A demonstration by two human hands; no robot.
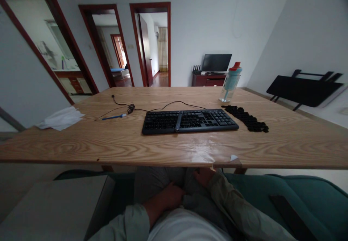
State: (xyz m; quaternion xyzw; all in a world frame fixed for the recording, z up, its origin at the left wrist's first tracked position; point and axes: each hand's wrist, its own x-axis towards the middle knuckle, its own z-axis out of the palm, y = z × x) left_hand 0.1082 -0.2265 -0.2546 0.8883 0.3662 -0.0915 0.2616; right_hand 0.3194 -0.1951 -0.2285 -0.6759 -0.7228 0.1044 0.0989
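Both hands rest low in my lap, below the table's near edge. My left hand [174, 194] lies on the grey trousers; its fingers are too dim to make out. My right hand [203, 177] is partly under the table edge, with its fingers mostly hidden. A black keyboard [214, 122] lies on the wooden table [122, 146] in front of me, apart from both hands. Across it lies a slim dark-grey tool [178, 121], perhaps tweezers. Right of the keyboard, small black pieces [246, 119] that look like keycaps lie in a slanting band.
A blue-handled brush [114, 116], a coiled cable [131, 108] and white tissues [63, 118] are on the left of the table. A water bottle [230, 83] stands behind the black pieces. White material [233, 157] sticks up at the near edge.
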